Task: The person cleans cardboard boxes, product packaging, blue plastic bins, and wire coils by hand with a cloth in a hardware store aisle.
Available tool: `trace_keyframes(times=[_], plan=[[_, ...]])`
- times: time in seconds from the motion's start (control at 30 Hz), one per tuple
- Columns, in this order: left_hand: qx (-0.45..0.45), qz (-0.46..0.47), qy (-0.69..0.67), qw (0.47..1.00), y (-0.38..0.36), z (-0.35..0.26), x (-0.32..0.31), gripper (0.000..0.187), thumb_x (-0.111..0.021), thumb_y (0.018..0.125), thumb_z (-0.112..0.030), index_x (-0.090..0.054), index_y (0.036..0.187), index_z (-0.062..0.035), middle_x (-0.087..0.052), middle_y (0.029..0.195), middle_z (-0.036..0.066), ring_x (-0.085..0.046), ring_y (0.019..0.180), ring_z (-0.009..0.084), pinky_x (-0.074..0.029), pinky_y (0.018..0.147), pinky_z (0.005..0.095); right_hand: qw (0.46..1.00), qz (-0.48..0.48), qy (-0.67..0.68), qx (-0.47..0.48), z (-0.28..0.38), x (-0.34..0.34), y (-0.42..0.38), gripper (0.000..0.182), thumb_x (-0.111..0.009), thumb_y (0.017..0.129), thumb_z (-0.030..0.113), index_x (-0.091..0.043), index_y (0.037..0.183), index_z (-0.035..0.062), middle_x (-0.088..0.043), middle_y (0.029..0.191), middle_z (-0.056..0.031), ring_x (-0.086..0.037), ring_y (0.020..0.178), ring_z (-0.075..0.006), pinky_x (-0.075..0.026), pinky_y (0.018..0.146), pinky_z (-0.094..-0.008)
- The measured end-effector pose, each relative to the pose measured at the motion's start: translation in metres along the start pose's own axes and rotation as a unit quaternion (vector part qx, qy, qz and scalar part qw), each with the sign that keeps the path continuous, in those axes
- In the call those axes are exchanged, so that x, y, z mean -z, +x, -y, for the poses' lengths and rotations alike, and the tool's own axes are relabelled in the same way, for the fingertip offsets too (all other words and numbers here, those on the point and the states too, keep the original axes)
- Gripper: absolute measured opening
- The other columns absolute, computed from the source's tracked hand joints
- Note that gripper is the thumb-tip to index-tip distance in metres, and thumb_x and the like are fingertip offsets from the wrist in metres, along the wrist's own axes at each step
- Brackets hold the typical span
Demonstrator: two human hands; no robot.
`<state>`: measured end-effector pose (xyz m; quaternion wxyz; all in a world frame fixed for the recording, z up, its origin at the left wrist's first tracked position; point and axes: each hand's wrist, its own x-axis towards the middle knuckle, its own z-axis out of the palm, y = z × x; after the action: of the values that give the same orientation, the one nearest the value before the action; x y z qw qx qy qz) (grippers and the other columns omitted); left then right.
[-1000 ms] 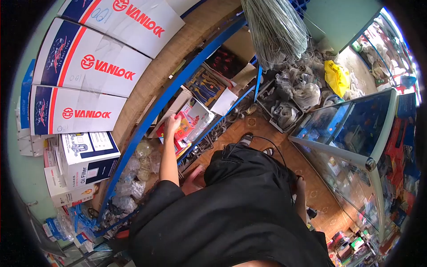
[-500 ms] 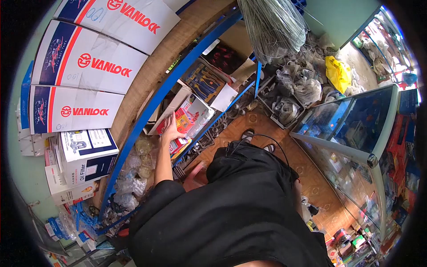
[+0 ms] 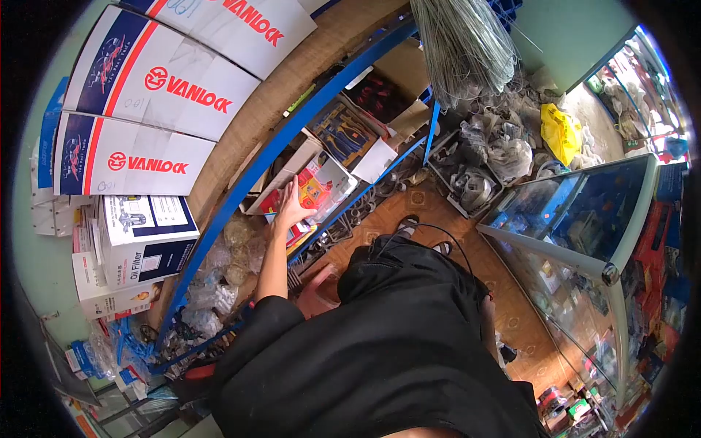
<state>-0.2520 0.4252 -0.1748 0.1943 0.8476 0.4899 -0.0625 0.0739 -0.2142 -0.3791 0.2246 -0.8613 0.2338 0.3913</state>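
Note:
My left hand [image 3: 291,209] reaches to a low shelf on my left. Its thumb is spread away from the fingers, and it rests against a red and yellow printed package [image 3: 312,193] standing in an open carton [image 3: 337,182]. The fingertips touch the package near the carton's inner side, and I see nothing lifted by them. Just beyond is another carton, holding tools with blue and yellow handles [image 3: 342,137]. Clear plastic bags [image 3: 237,252] lie on the shelf beside my forearm. My right hand is out of sight beyond my black shirt.
White VANLOCK boxes [image 3: 175,89] are stacked on the upper wooden shelf, above an Oil Filter box [image 3: 150,252]. A blue shelf frame [image 3: 252,164] runs along my left. A glass display case [image 3: 555,241] stands right. Bundled wire [image 3: 467,47] hangs ahead, near a yellow bag [image 3: 561,135].
The camera view has shifted slightly, so the shelves appear a little further right and the boxes higher. My left hand stays at the red and yellow package, its fingers slightly repositioned.

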Motion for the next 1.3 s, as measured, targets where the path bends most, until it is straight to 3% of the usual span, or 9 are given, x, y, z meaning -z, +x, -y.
trace_keyframes(times=[0.2, 0.33, 0.47, 0.6, 0.7, 0.8, 0.83, 1.07, 1.3], plan=[[0.058, -0.05, -0.16, 0.984, -0.015, 0.03, 0.002, 0.107, -0.087, 0.066, -0.042, -0.035, 0.151, -0.0027, -0.053, 0.142, 0.02, -0.051, 0.131, 0.034, -0.041, 0.109, 0.0448, 0.999, 0.031, -0.029, 0.011, -0.006, 0.004, 0.009, 0.069, -0.044, 0.093, 0.049, -0.06, 0.119, -0.0138, -0.066, 0.111, -0.0343, -0.063, 0.111, -0.0468, -0.048, 0.09, -0.0509], [0.189, 0.043, -0.512, 0.837, -0.036, 0.027, 0.032, 0.074, -0.07, 0.083, -0.055, -0.055, 0.137, -0.0068, -0.064, 0.128, 0.011, -0.064, 0.111, 0.0235, -0.053, 0.092, 0.04, 0.99, 0.028, -0.103, 0.09, -0.003, 0.008, -0.007, 0.068, -0.044, 0.093, 0.049, -0.062, 0.116, -0.0118, -0.067, 0.108, -0.0331, -0.064, 0.109, -0.0457, -0.048, 0.089, -0.0513], [0.221, 0.131, -0.608, 0.751, -0.022, 0.028, 0.031, 0.077, -0.06, 0.088, -0.064, -0.05, 0.141, -0.0088, -0.059, 0.136, 0.016, -0.059, 0.122, 0.03, -0.048, 0.103, 0.0511, 0.948, 0.045, -0.23, 0.216, -0.03, -0.007, 0.023, 0.065, -0.044, 0.093, 0.05, -0.067, 0.111, -0.0072, -0.069, 0.102, -0.0308, -0.066, 0.104, -0.0438, -0.048, 0.086, -0.052], [0.301, 0.046, -0.536, 0.787, 0.001, 0.047, 0.005, 0.092, -0.048, 0.085, -0.08, -0.047, 0.143, -0.0085, -0.06, 0.131, 0.017, -0.066, 0.108, 0.0327, -0.054, 0.091, 0.0503, 0.998, 0.049, 0.015, 0.03, -0.022, -0.013, 0.022, 0.056, -0.048, 0.093, 0.047, -0.071, 0.096, -0.0035, -0.07, 0.089, -0.0221, -0.069, 0.091, -0.0363, -0.05, 0.08, -0.0466], [0.341, -0.115, -0.456, 0.814, 0.022, 0.066, -0.013, 0.077, -0.062, 0.088, -0.061, -0.049, 0.141, -0.0056, -0.063, 0.126, 0.019, -0.069, 0.1, 0.0317, -0.062, 0.072, 0.0457, 0.996, 0.052, 0.065, 0.043, -0.001, 0.001, -0.007, 0.053, -0.05, 0.092, 0.045, -0.072, 0.091, -0.0033, -0.069, 0.083, -0.0177, -0.068, 0.085, -0.0316, -0.05, 0.077, -0.0431], [0.218, -0.126, -0.42, 0.872, 0.017, 0.066, -0.032, 0.068, -0.072, 0.087, -0.041, -0.05, 0.138, -0.0017, -0.066, 0.122, 0.019, -0.069, 0.101, 0.0297, -0.062, 0.069, 0.0427, 0.997, 0.031, 0.002, 0.069, 0.029, 0.016, -0.041, 0.053, -0.051, 0.092, 0.045, -0.072, 0.093, -0.004, -0.069, 0.083, -0.0163, -0.066, 0.081, -0.0298, -0.049, 0.076, -0.0428], [0.154, -0.138, -0.334, 0.919, 0.041, 0.137, -0.078, 0.061, -0.072, 0.088, -0.009, -0.04, 0.14, -0.0038, -0.062, 0.122, 0.015, -0.067, 0.102, 0.0237, -0.061, 0.07, 0.0401, 0.994, 0.031, -0.019, 0.1, 0.024, 0.015, -0.035, 0.053, -0.051, 0.091, 0.044, -0.072, 0.094, -0.0043, -0.069, 0.083, -0.0163, -0.066, 0.081, -0.0301, -0.049, 0.076, -0.0433], [0.226, -0.116, -0.362, 0.897, 0.014, 0.074, -0.061, 0.054, -0.073, 0.084, -0.014, -0.052, 0.129, 0.0041, -0.072, 0.102, 0.02, -0.073, 0.088, 0.0273, -0.061, 0.062, 0.0386, 0.997, 0.022, -0.015, 0.078, 0.036, 0.012, -0.048, 0.056, -0.05, 0.092, 0.043, -0.068, 0.097, -0.0093, -0.069, 0.089, -0.0227, -0.067, 0.089, -0.0379, -0.049, 0.078, -0.0485], [0.162, -0.088, -0.289, 0.939, 0.003, 0.044, -0.057, 0.1, -0.083, 0.075, -0.027, -0.027, 0.151, 0.0055, -0.064, 0.126, 0.027, -0.064, 0.117, 0.0351, -0.049, 0.099, 0.0421, 0.961, 0.016, -0.221, 0.167, -0.03, -0.022, 0.031, 0.053, -0.046, 0.095, 0.044, -0.067, 0.101, -0.0045, -0.067, 0.101, -0.0324, -0.065, 0.103, -0.0462, -0.048, 0.085, -0.0545]])
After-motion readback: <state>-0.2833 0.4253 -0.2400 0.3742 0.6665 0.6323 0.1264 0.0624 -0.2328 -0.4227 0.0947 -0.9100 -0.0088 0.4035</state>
